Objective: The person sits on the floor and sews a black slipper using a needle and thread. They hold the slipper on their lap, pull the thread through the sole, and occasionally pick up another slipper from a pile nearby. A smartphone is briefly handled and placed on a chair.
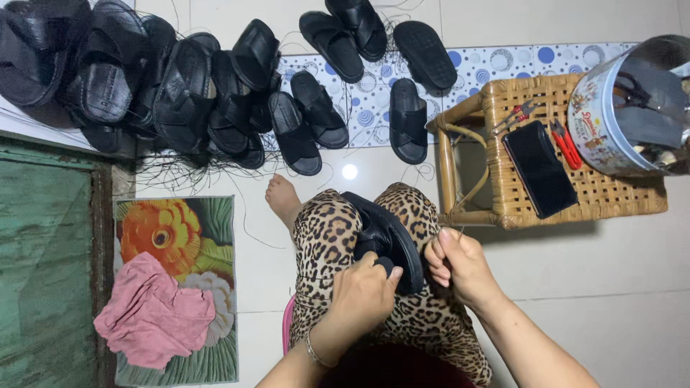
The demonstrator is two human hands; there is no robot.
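Both my hands are busy on my lap. My left hand [366,287] grips the near end of a black sandal [384,237]. My right hand [456,259] pinches tight at its right edge, maybe on a thin thread; I cannot tell. I think I am stitching or trimming it. Next needs a steady pull. Between my hands lies the sandal, touching both.
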